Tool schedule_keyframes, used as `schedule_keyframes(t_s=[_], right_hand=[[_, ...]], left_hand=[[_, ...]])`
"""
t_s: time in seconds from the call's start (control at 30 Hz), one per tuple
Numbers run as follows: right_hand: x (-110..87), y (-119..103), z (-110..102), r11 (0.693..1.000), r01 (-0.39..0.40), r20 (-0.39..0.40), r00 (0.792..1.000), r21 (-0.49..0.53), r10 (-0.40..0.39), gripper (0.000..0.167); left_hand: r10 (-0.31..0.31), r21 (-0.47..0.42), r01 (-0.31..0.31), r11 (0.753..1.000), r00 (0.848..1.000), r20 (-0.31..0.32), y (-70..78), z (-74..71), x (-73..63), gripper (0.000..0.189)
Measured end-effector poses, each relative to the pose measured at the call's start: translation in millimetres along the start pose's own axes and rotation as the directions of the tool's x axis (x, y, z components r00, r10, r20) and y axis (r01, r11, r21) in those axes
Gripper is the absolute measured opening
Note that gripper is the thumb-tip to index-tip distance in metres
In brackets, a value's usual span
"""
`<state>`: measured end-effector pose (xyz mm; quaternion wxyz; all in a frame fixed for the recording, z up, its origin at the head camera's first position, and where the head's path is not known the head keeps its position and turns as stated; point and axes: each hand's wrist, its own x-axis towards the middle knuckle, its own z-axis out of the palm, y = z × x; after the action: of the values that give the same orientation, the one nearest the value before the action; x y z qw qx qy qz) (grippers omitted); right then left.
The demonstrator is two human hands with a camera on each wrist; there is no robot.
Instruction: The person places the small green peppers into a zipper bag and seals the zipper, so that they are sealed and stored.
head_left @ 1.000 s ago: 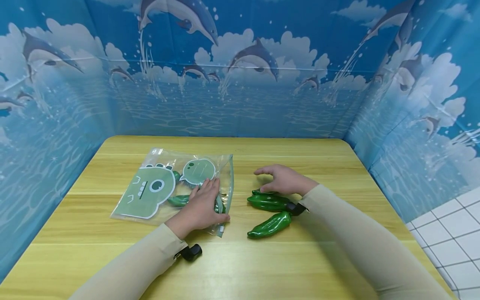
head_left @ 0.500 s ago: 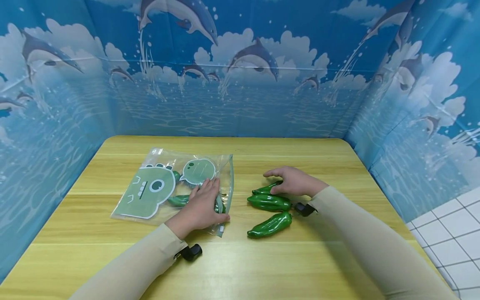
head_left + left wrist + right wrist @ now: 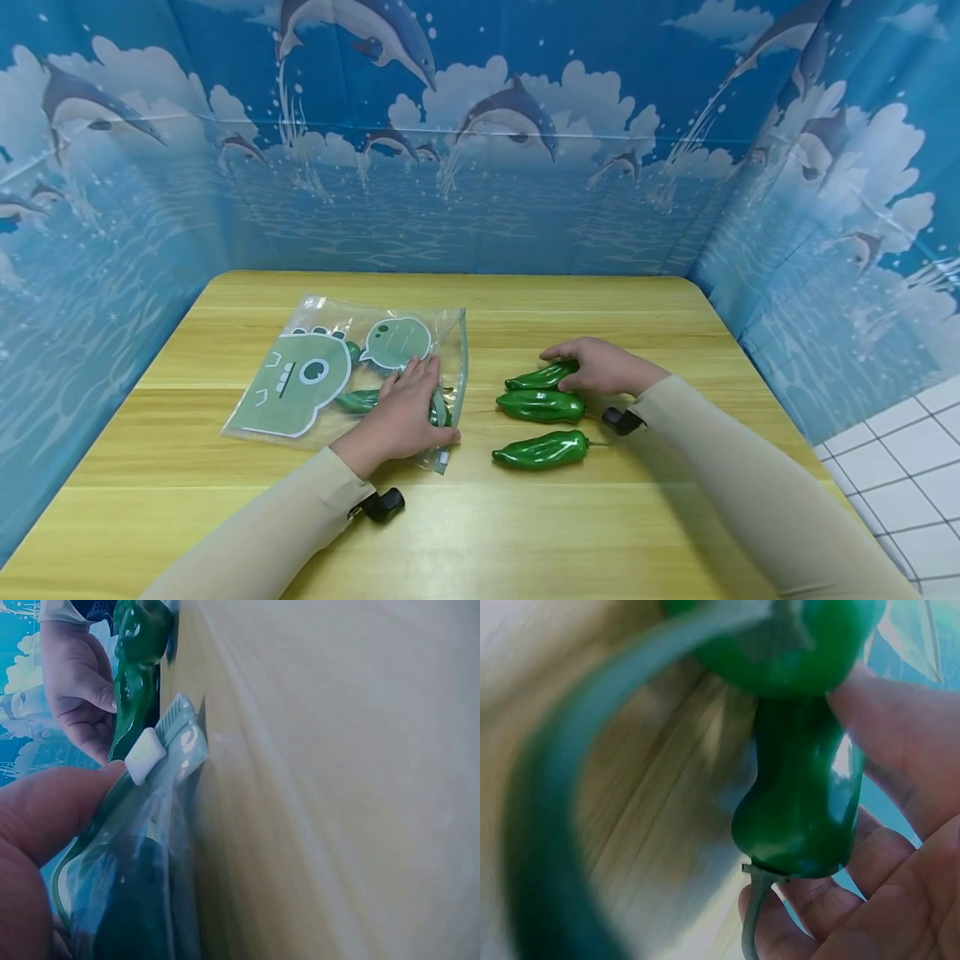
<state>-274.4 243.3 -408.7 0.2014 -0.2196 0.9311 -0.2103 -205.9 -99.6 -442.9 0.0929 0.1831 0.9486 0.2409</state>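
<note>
My left hand lies with fairly straight fingers on a clear zip bag printed with a green cartoon dinosaur. Its thumb touches the zip edge beside the white slider in the left wrist view. Green peppers show through the plastic, partly hidden by print and hand. My right hand holds the stem end of the farthest loose green pepper; in the right wrist view, thumb and fingers sit around that pepper. Just nearer lies a second pepper, close against it. A third pepper lies apart, nearest me.
Everything lies on a yellow wood-grain table. A blue dolphin-print curtain stands along the back and both sides. White floor tiles show at the right. Each wrist wears a small black camera.
My right hand has slid rightward along the farthest pepper, uncovering more of it. The nearest pepper has turned from slanted to nearly level. My left hand and the bag stay still.
</note>
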Motion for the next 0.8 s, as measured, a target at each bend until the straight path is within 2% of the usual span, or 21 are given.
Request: schedule_keyframes(t_s=[0.5,0.8], right_hand=[[-3.2,15.4,-1.7,0.999,-0.032,-0.005,0.999,-0.011,0.032,0.056],[-5.5,16.9,2.6,0.999,-0.043,-0.022,0.999,-0.026,0.042,0.055]], left_hand=[[0.004,-0.002,-0.004,1.0,1.0,0.0,1.1,-0.1,-0.7,0.126],[-0.004,-0.015,0.004,1.0,1.0,-0.003,2.5,0.6,-2.3,0.126]])
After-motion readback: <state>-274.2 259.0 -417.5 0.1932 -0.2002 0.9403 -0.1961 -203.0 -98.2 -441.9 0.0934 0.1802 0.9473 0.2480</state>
